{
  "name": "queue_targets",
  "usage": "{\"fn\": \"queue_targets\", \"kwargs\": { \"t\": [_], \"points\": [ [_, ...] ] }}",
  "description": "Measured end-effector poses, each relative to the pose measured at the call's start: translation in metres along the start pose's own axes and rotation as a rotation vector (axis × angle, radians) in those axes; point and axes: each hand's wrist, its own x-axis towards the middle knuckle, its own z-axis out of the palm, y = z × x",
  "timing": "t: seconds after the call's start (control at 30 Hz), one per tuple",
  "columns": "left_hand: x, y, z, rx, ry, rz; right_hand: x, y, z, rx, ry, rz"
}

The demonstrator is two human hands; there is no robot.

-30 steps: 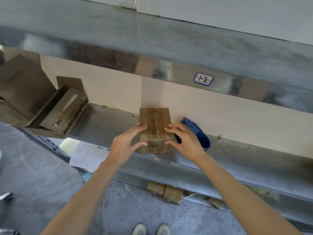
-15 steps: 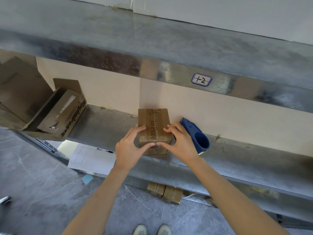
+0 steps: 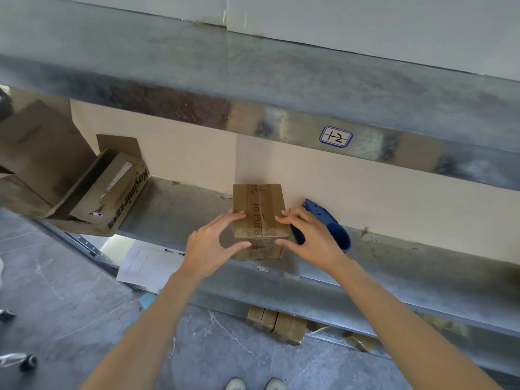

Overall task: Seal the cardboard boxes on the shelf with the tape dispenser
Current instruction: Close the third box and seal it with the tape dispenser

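Observation:
A small brown cardboard box [image 3: 260, 209] stands on the metal shelf [image 3: 174, 218], its flaps closed and a strip of clear tape running down its top. My left hand [image 3: 213, 246] and my right hand [image 3: 309, 237] flank the box's near end, fingertips on the top edge and thumbs on the front face. A blue tape dispenser [image 3: 329, 223] lies on the shelf just right of the box, partly behind my right hand.
An open cardboard box [image 3: 109, 192] leans at the shelf's left end beside larger flattened cardboard [image 3: 42, 153]. The upper shelf beam [image 3: 253, 119] carries a label [image 3: 335, 137]. Papers [image 3: 146, 266] and small taped boxes [image 3: 277, 323] lie below on the floor.
My thumbs have drawn apart from the box's front seam and both hands sit slightly lower on its near end. The box and the dispenser have not moved.

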Motion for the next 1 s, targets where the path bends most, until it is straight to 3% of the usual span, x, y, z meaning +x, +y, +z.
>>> {"fn": "queue_targets", "kwargs": {
  "t": [0.07,0.23,0.37,0.53,1.0],
  "points": [
    [-0.002,0.009,0.002,0.013,0.067,-0.015,-0.003,-0.006,0.003,0.035,0.035,0.043],
    [-0.004,0.031,0.025,-0.079,0.299,-0.135,0.001,-0.032,0.032,0.138,0.317,0.195],
    [-0.004,0.026,0.025,-0.148,0.285,-0.132,0.006,-0.033,0.037,0.210,0.399,0.240],
    [-0.004,0.008,0.015,-0.226,0.133,-0.100,0.005,-0.020,0.030,0.310,0.338,0.182],
    [-0.003,0.007,0.008,-0.378,0.035,-0.112,-0.003,-0.014,0.018,0.302,0.201,0.129]
  ]
}}
